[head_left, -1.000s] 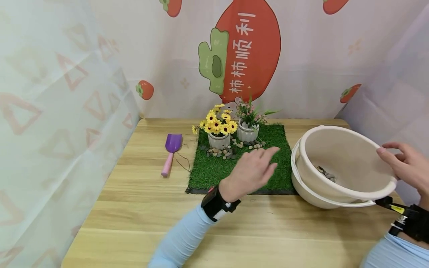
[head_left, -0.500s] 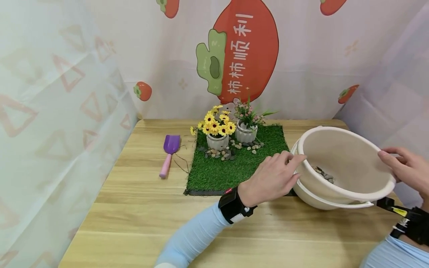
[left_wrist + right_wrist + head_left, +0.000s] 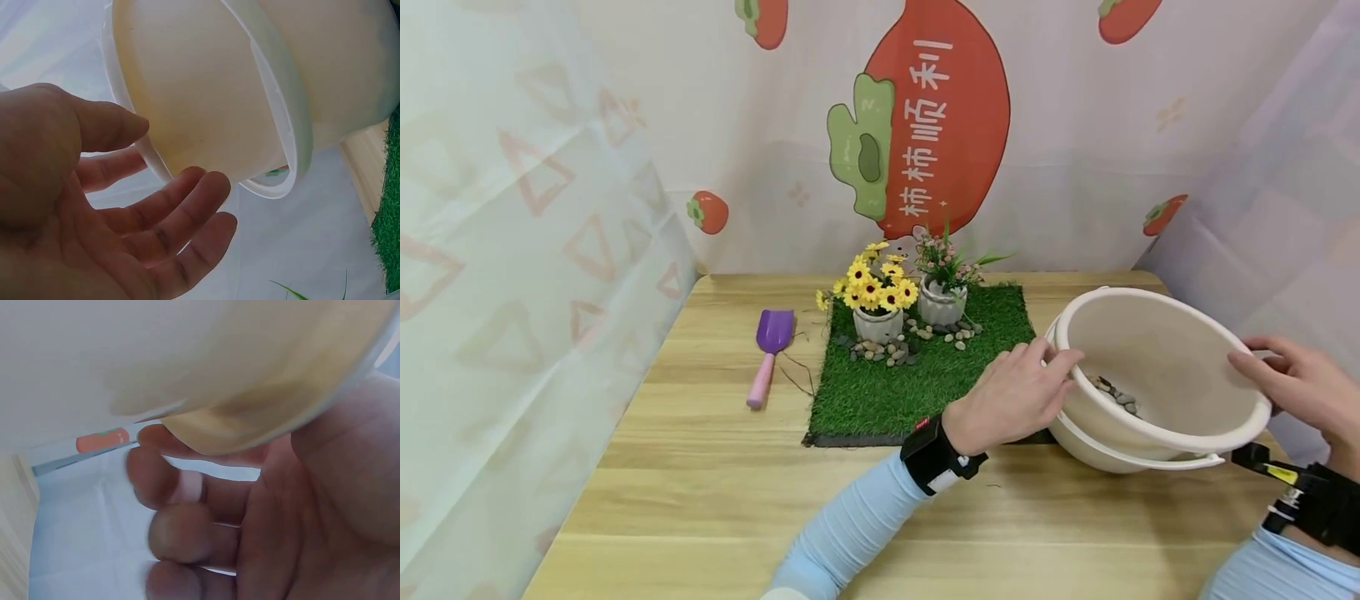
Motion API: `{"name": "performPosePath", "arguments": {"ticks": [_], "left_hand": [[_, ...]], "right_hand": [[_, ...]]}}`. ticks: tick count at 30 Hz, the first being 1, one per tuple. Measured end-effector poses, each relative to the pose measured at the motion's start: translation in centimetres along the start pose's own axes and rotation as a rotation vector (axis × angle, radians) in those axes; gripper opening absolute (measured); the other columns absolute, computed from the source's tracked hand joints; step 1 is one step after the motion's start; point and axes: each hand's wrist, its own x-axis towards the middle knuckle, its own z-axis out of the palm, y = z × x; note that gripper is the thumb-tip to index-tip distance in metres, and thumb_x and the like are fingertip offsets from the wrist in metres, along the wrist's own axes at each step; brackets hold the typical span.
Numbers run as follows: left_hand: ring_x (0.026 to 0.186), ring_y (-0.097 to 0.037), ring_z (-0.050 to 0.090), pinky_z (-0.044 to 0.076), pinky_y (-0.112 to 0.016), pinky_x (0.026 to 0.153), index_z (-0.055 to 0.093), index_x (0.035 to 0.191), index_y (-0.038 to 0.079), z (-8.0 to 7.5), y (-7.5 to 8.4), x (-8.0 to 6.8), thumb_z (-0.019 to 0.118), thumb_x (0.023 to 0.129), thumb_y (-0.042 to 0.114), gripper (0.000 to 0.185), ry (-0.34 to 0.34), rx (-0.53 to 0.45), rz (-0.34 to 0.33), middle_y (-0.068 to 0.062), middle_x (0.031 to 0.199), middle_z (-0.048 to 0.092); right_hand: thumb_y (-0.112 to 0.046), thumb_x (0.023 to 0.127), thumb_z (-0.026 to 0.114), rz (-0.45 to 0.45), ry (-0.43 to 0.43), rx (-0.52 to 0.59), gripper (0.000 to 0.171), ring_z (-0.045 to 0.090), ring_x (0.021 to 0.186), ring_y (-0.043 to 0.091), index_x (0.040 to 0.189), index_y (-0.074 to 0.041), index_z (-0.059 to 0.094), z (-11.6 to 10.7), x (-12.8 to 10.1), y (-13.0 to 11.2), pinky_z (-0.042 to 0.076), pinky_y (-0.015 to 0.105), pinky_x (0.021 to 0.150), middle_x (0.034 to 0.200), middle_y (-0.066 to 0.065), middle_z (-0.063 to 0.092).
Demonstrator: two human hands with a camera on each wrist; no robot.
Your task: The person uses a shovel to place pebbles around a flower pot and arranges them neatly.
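Note:
A cream plastic bucket (image 3: 1180, 367) stands at the right of the table, its mouth facing up and toward me. Several grey and tan pebbles (image 3: 1118, 397) lie at its bottom. My left hand (image 3: 1009, 398) pinches the left side of the rim between thumb and fingers; its other fingers spread below the rim in the left wrist view. On the opposite side, my right hand (image 3: 1300, 387) grips the rim, thumb on the inside and fingers curled beneath. The bucket's handle (image 3: 300, 125) hangs down around its outer wall.
A green turf mat (image 3: 917, 400) lies mid-table, partly behind my left hand. On it stand a pot of yellow flowers (image 3: 878, 325) and a pot of pink flowers (image 3: 942, 304), ringed by pebbles (image 3: 887, 353). A purple scoop with a pink handle (image 3: 767, 354) lies left.
My left hand has come across from above the turf mat to the right and taken hold of the bucket's left rim. My right hand stays on the rim. The head view has shifted slightly.

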Motion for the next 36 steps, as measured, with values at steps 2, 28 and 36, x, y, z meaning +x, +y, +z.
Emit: {"name": "performPosePath", "arguments": {"ticks": [2,28,36], "left_hand": [[0.073,-0.006,0.056,0.041,-0.014,0.058,0.056,0.134,0.015,0.2,-0.1,0.1,0.048,0.103,0.026,0.033,-0.03,-0.028,0.01,0.0,0.104,0.062],[0.077,-0.004,0.05,0.039,-0.008,0.061,0.062,0.122,0.013,0.6,-2.6,2.2,0.053,0.101,0.019,0.024,-0.097,-0.385,0.038,-0.003,0.102,0.063],[0.079,-0.007,0.048,0.039,-0.011,0.061,0.061,0.124,0.013,0.4,-4.4,4.0,0.053,0.101,0.017,0.025,-0.117,-0.378,0.011,-0.007,0.11,0.064]], "right_hand": [[-0.03,0.104,0.045,0.006,0.01,-0.01,0.053,0.051,0.047,0.012,0.131,0.015,0.039,0.1,0.1,0.0,0.043,0.029,0.045,0.073,0.012,0.066],[-0.028,0.102,0.048,0.025,0.175,-0.012,0.048,0.043,0.045,0.013,0.12,0.015,0.052,-0.2,0.4,-1.2,0.035,0.029,0.043,0.069,0.005,0.062],[-0.028,0.102,0.048,0.018,0.203,-0.046,0.048,0.042,0.043,0.013,0.121,0.017,0.051,-1.6,3.2,-2.3,0.034,0.028,0.042,0.066,0.004,0.061]]}}
